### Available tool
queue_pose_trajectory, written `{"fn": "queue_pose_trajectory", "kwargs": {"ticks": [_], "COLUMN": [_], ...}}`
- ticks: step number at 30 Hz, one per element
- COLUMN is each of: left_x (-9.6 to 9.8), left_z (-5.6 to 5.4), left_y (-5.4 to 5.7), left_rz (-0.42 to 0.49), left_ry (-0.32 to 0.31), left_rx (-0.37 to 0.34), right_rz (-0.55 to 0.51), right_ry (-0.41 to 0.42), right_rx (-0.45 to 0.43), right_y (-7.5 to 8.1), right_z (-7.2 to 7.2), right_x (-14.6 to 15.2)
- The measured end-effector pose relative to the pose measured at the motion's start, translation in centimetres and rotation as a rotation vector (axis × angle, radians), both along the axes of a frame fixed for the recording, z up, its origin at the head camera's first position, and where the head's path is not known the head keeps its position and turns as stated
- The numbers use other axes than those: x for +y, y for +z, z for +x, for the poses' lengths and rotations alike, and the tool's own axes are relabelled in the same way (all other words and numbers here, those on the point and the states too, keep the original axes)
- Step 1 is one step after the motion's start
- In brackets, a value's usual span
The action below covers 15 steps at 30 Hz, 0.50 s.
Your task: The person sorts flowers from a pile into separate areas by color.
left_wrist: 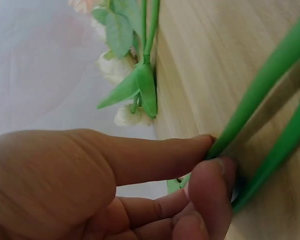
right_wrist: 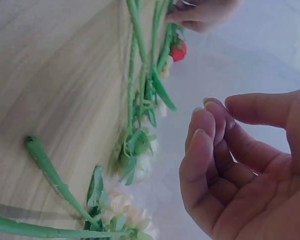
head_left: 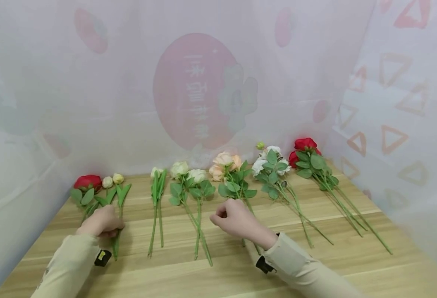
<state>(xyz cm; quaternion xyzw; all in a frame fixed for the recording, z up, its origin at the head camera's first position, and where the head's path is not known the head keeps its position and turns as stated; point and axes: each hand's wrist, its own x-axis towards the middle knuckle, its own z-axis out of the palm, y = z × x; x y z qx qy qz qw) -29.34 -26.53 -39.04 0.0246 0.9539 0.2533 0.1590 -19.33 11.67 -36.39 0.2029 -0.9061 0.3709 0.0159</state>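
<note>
My left hand (head_left: 102, 221) is low over the table at the left, and its thumb and forefinger pinch a green tulip stem (left_wrist: 257, 92). A second stem (left_wrist: 282, 155) runs close beside the fingertips. Beyond this hand lie two cream tulip heads (head_left: 118, 179) and a red rose (head_left: 87, 181) with green leaves. My right hand (head_left: 237, 217) hovers over the stems of the peach roses (head_left: 223, 165); in the right wrist view its fingers are loosely curled, with nothing between thumb and fingertips. Those peach blooms (right_wrist: 122, 204) show below it there.
Between the hands lie white tulips (head_left: 158, 186) and crossed cream roses (head_left: 180, 169). Farther right are white roses (head_left: 258, 166) and red roses (head_left: 305, 145), stems pointing toward me. The wooden table (head_left: 136, 275) meets a printed white curtain (head_left: 125, 103) at back and sides.
</note>
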Motion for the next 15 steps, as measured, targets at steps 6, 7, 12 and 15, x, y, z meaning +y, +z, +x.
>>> {"fn": "queue_pose_trajectory", "kwargs": {"ticks": [6,7,12,15], "left_x": [-0.6,-0.7,-1.3,-1.7], "left_z": [0.2,0.2,0.0,0.2], "left_y": [0.0,0.1,0.8,1.5], "left_rz": [0.016,0.016,-0.005,-0.03], "left_ry": [-0.014,-0.017,-0.037,-0.057], "left_rx": [-0.014,-0.009,0.047,0.078], "right_rz": [-0.051,-0.058,-0.064,-0.059], "right_ry": [0.01,0.011,0.01,0.016], "right_rx": [-0.047,-0.052,-0.071,-0.066], "right_y": [0.4,0.5,0.4,0.3], "right_z": [0.1,0.2,0.2,0.1], "right_x": [0.2,0.3,0.3,0.2]}}
